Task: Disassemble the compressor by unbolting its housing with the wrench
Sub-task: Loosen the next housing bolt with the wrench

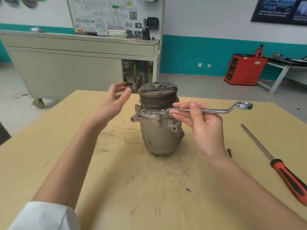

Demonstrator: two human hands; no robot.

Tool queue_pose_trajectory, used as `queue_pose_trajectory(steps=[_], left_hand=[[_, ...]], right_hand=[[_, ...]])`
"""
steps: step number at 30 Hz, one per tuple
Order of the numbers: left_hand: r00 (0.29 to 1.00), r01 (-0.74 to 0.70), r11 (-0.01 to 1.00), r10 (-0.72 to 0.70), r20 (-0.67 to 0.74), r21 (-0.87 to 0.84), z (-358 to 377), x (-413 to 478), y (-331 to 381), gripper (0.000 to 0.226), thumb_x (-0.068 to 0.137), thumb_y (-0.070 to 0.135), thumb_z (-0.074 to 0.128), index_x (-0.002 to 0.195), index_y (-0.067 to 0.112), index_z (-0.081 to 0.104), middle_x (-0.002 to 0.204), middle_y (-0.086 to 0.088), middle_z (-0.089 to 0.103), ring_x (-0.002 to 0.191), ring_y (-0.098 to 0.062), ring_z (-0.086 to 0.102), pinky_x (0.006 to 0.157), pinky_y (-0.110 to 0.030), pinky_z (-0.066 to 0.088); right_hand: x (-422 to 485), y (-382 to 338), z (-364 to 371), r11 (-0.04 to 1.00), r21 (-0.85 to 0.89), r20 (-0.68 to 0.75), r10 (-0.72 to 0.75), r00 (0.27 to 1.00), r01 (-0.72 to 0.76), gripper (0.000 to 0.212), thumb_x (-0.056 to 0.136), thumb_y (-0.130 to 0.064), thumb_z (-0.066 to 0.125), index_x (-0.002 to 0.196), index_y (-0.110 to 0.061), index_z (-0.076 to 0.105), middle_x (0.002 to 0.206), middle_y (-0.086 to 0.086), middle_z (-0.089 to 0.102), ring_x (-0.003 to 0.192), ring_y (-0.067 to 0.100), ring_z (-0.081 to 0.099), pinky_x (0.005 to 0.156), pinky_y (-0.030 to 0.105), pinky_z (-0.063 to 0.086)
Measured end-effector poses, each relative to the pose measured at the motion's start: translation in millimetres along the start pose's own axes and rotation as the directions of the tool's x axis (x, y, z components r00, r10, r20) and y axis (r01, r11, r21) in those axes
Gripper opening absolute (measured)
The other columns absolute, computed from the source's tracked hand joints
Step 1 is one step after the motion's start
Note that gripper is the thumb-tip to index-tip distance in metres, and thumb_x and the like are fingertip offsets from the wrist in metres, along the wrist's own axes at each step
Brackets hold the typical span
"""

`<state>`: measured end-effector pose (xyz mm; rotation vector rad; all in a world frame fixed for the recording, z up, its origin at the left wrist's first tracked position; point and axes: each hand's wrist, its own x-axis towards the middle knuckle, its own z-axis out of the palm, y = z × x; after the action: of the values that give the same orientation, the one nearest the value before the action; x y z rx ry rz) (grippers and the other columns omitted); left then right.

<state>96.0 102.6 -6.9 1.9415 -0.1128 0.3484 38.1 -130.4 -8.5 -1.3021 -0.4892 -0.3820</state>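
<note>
Head view, and we start on the left: the left hand (114, 98) is up in the air just left of the pulley, fingers loosely curled, gripping nothing, a little blurred. Below it the worktop (66, 146) slants away along its left edge, scuffed bare board between the two forearms.

Centre now: the compressor (159, 135) stands upright toward the far middle of the worktop, grooved pulley (157, 98) on top, set back from the far edge. Flange bolts (137, 108) show on its left shoulder.

On the front of the flange, the small ring end of the offset ring wrench (216, 111) sits at a bolt, the shaft reaching out level to the right and its big ring hanging free over open board.

The right hand (204, 128) pinches that shaft, thumb over the top and fingers beneath, palm turned up, right beside the housing.

Further right, a loose bolt (229, 152) lies on the board by the wrist. Then a long screwdriver (274, 163), red-and-black handle, lies diagonally near the right edge and runs out of frame.
</note>
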Motion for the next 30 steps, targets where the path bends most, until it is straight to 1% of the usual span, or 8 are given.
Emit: queue_pose_trajectory(steps=[4,9,12,14,18,24,27,30], left_hand=[[0.965,-0.011,0.998,0.028,0.261,-0.066,36,-12,-20,0.084,0.079,0.067,0.057,0.148,0.027,0.031,0.145,0.011,0.045,0.122,0.005,0.049,0.094,-0.014,0.041],[0.997,0.034,0.994,-0.026,0.071,-0.105,56,-24,-12,0.079,0.064,0.055,0.074,0.132,0.028,0.045,0.122,0.017,0.058,0.108,0.009,0.056,0.094,-0.018,0.046],[0.992,0.056,0.996,-0.063,-0.111,-0.071,72,-43,-1,0.080,0.065,0.056,0.082,0.130,0.025,0.048,0.121,0.014,0.062,0.107,0.004,0.057,0.086,-0.016,0.046],[0.976,0.061,0.998,-0.065,-0.208,-0.024,85,-57,5,0.075,0.074,0.054,0.076,0.134,0.022,0.045,0.127,0.009,0.059,0.115,-0.004,0.056,0.093,-0.027,0.048],[0.982,0.009,0.999,-0.001,-0.188,0.043,94,-78,11,0.083,0.083,0.054,0.063,0.147,0.015,0.030,0.146,0.000,0.042,0.135,-0.015,0.040,0.110,-0.043,0.038],[0.975,0.070,0.980,-0.028,-0.220,0.186,80,-64,11,0.111,0.069,0.068,0.072,0.154,0.024,0.016,0.159,0.003,0.025,0.147,-0.019,0.019,0.118,-0.053,0.020],[0.989,0.003,0.998,0.006,-0.150,0.059,78,-63,9,0.102,0.063,0.066,0.068,0.149,0.033,0.024,0.149,0.011,0.039,0.139,-0.011,0.035,0.116,-0.049,0.029],[0.985,-0.012,1.000,0.017,-0.171,0.027,80,-62,6,0.101,0.062,0.063,0.070,0.148,0.033,0.027,0.146,0.012,0.041,0.133,-0.007,0.040,0.112,-0.039,0.036]], right_hand=[[1,2,2,1.000,0.010,-0.009,0.005,1.000,-0.005,0.025,0.097,-0.014,0.041,0.088,-0.001,0.060,0.095,0.011,0.071,0.085,0.024,0.072,0.074,0.024,0.056],[-1,0,0,0.996,-0.082,0.011,-0.038,0.999,0.038,0.026,0.093,-0.024,0.044,0.087,-0.006,0.062,0.098,0.012,0.070,0.087,0.023,0.072,0.077,0.027,0.057],[-6,0,-12,0.991,-0.116,0.001,-0.061,0.998,0.061,0.026,0.097,-0.021,0.045,0.088,-0.004,0.061,0.097,0.010,0.071,0.088,0.025,0.071,0.078,0.028,0.057],[-10,-1,-23,0.993,-0.109,-0.014,-0.057,0.998,0.055,0.025,0.098,-0.015,0.042,0.086,-0.003,0.060,0.096,0.012,0.071,0.088,0.027,0.071,0.078,0.028,0.056],[-15,1,-36,0.995,-0.092,-0.029,-0.037,0.999,0.034,0.025,0.099,-0.009,0.036,0.084,-0.004,0.056,0.098,0.010,0.071,0.088,0.029,0.071,0.079,0.029,0.056],[8,13,-43,0.994,0.109,-0.080,0.009,0.997,0.000,0.025,0.097,-0.008,0.032,0.079,-0.005,0.050,0.080,0.010,0.071,0.072,0.029,0.071,0.066,0.028,0.057],[39,20,-46,0.946,0.275,-0.034,0.189,0.981,-0.173,0.031,0.098,-0.007,0.030,0.073,-0.006,0.047,0.068,0.011,0.068,0.055,0.023,0.065,0.054,0.023,0.053],[72,34,-37,0.832,0.318,0.021,0.474,0.880,-0.455,0.032,0.100,-0.012,0.032,0.071,-0.009,0.044,0.054,0.004,0.061,0.043,0.011,0.051,0.041,0.016,0.041]])
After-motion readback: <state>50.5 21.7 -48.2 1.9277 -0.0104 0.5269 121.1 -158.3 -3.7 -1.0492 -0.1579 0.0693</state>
